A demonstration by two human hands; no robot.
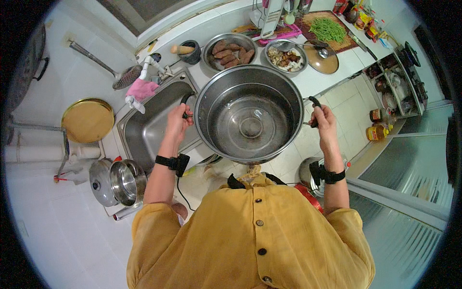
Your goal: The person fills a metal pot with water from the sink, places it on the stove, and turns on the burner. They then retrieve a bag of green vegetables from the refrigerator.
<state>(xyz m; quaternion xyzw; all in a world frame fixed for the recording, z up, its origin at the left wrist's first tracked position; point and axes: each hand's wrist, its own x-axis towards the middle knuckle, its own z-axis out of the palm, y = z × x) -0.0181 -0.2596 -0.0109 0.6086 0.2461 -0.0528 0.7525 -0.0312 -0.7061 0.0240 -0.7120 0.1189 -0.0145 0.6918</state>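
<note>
A large, deep metal pot (250, 127) hangs in the air in front of me, its mouth facing up. Its inside looks bare apart from a round mark and a shine at the bottom, perhaps a little water. My left hand (179, 121) is closed round the black handle on the left side. On the opposite side, my right hand (324, 123) grips the other black handle (315, 102). The pot overlaps the right edge of the steel sink (159, 115) and part of the counter.
Behind the pot stand a bowl of sweet potatoes (221, 55), a bowl of chopped food (284, 53) and a glass lid (322, 60). Green beans (327, 30) and a knife (363, 45) lie farther right. A steel pot (127, 182) and lid (102, 184) sit left.
</note>
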